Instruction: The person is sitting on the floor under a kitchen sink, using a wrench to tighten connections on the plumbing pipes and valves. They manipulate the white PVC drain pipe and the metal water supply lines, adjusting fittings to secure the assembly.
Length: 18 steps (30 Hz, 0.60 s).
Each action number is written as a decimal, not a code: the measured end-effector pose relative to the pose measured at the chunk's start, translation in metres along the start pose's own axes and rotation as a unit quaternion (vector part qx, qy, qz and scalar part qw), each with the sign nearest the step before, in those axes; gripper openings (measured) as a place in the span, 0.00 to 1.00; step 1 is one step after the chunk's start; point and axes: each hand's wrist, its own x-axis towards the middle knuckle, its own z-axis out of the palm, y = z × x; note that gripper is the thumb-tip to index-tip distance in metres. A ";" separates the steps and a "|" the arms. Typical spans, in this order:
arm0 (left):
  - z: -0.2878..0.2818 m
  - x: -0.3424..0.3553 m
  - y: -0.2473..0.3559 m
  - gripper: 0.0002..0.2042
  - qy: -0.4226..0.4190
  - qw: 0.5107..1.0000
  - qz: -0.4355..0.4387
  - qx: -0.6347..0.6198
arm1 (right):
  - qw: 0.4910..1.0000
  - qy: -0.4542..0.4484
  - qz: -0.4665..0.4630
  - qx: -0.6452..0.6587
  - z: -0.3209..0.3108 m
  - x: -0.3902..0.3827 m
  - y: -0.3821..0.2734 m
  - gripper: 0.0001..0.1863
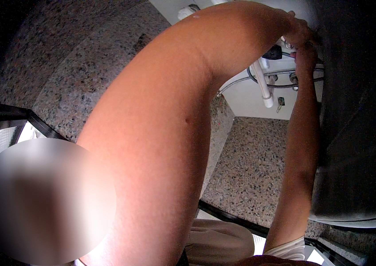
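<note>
My left arm arches across the middle of the view to the top right. There my left hand [299,32] has its fingers curled against the side of a dark grey bulging surface [352,124]. My right hand [306,56] reaches up from the lower right and sits just below the left, almost touching it, its fingers also bent in. What the two hands grip is hidden behind the fingers and in shadow. Close by the hands are a black block-shaped fitting [272,52] and a white pipe [262,84].
Braided hoses [241,80] run along a white wall [252,104] with metal valves [294,80]. A small green tag [281,101] hangs there. Speckled stone panels [250,164] stand left and below. Black frame edges [10,111] cross the lower left. My clothed leg [221,239] is at the bottom.
</note>
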 end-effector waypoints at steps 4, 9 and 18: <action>-0.029 -0.012 0.025 0.26 -0.037 0.996 -0.054 -0.063 | 0.999 -0.035 0.013 0.035 -0.012 0.005 0.007 0.20; -0.027 -0.024 0.019 0.26 -0.057 0.996 -0.044 -0.055 | 0.996 -0.014 0.054 -0.067 -0.006 0.005 -0.018 0.19; 0.046 0.068 0.014 0.29 0.023 0.890 -0.243 -0.385 | 0.991 0.053 0.002 -0.123 0.008 0.014 0.021 0.21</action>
